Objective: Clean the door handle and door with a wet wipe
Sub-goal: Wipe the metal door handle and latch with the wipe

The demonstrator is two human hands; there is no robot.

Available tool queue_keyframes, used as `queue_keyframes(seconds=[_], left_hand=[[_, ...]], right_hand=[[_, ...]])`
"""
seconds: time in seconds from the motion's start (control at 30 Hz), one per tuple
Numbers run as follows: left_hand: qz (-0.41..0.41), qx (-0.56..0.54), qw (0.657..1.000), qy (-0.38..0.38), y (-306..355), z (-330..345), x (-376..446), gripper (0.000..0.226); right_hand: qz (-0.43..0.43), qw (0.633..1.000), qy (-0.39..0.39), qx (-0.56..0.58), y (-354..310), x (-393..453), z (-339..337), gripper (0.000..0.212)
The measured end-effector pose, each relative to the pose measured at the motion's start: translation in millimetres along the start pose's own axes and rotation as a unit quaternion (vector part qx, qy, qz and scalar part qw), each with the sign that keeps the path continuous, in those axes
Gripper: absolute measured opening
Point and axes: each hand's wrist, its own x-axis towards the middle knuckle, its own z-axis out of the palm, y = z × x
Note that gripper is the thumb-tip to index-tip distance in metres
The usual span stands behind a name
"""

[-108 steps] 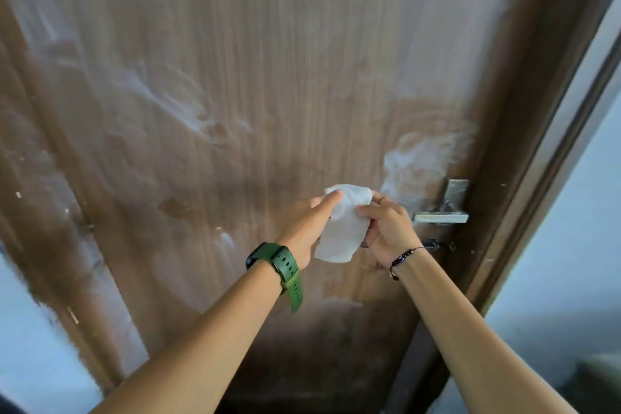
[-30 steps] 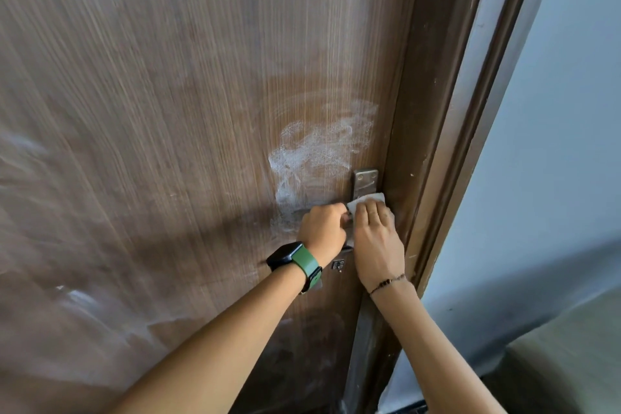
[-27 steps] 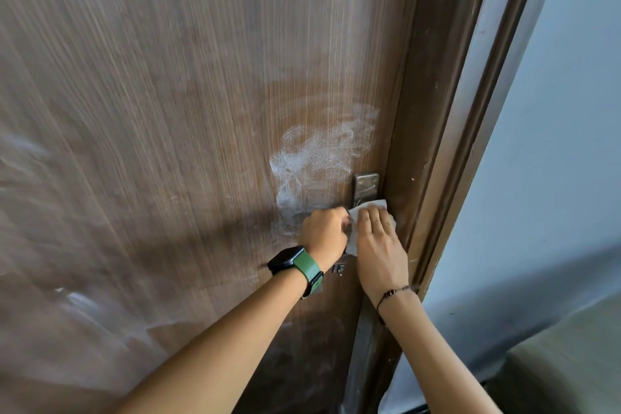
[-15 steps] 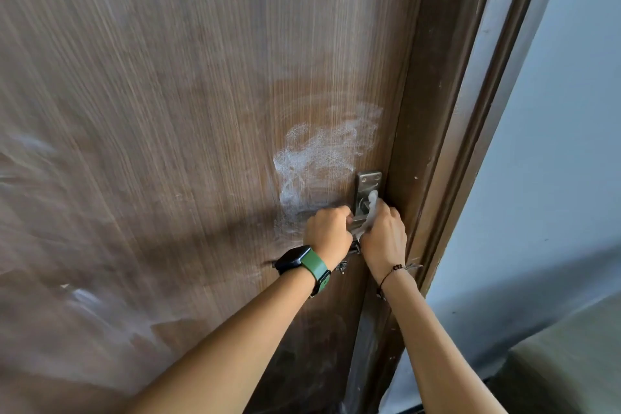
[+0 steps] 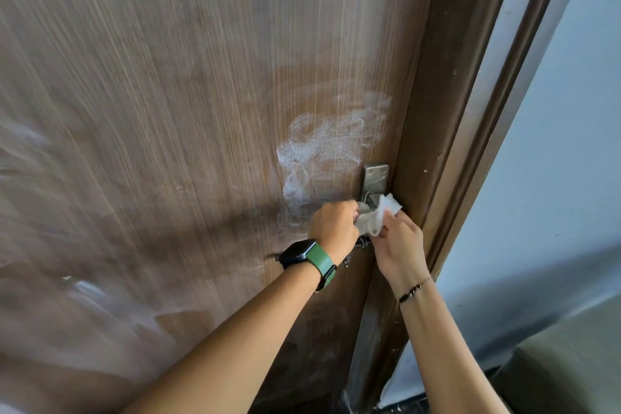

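Observation:
A brown wood-grain door [image 5: 188,104] fills the view, with white smears above the handle. The metal handle plate [image 5: 375,178] sits near the door's right edge; the lever itself is mostly hidden by my hands. My left hand [image 5: 334,228], with a green-strapped watch on the wrist, is closed around the lever's left end. My right hand [image 5: 398,247] grips a crumpled white wet wipe [image 5: 381,213], which is wrapped around the lever close to the plate.
The dark brown door frame [image 5: 447,151] runs just right of the handle, then a pale blue wall [image 5: 551,161]. A key or small latch [image 5: 362,245] shows below the lever. A grey-green object [image 5: 571,363] sits at the lower right.
The wipe was held up between both hands, then pressed flat over the handle. Now it is bunched around the lever, and my right hand has dropped lower beside it.

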Motion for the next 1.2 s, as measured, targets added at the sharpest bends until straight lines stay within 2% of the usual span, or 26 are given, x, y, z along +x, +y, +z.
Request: queue_keyframes(seconds=[0.07,0.13,0.27,0.37,0.43,0.57,0.63,0.83,1.0,1.2], left_hand=[[-0.003,-0.003,1.0,-0.001,1,0,0,0.013],[-0.005,-0.004,1.0,0.0,1,0,0,0.013],[0.011,-0.003,1.0,0.007,-3,2,1,0.019],[0.01,-0.012,1.0,0.005,-5,2,0,0.019],[0.007,-0.013,1.0,0.004,-5,1,0,0.019],[0.006,-0.004,1.0,0.001,-3,-1,0,0.021],[0.003,-0.003,1.0,0.0,-3,0,0,0.021],[0.006,0.004,1.0,-0.005,-5,0,0,0.02],[0.002,0.009,1.0,-0.02,-4,-2,1,0.018],[-0.001,0.005,1.0,-0.007,-3,1,-1,0.023]], right_hand=[[0.038,0.997,0.056,0.048,-8,8,8,0.016],[0.068,0.99,0.075,0.094,-6,6,12,0.024],[0.149,0.956,0.058,0.246,6,0,14,0.017],[0.155,0.937,0.018,0.313,3,2,15,0.015],[0.179,0.931,0.021,0.317,3,5,12,0.025],[0.25,0.888,-0.004,0.387,-5,13,10,0.039],[0.25,0.883,-0.03,0.396,-6,12,14,0.042],[0.198,0.876,-0.022,0.439,1,2,25,0.038],[0.279,0.878,-0.013,0.388,-12,19,19,0.046],[0.238,0.884,-0.029,0.401,-6,0,17,0.042]])
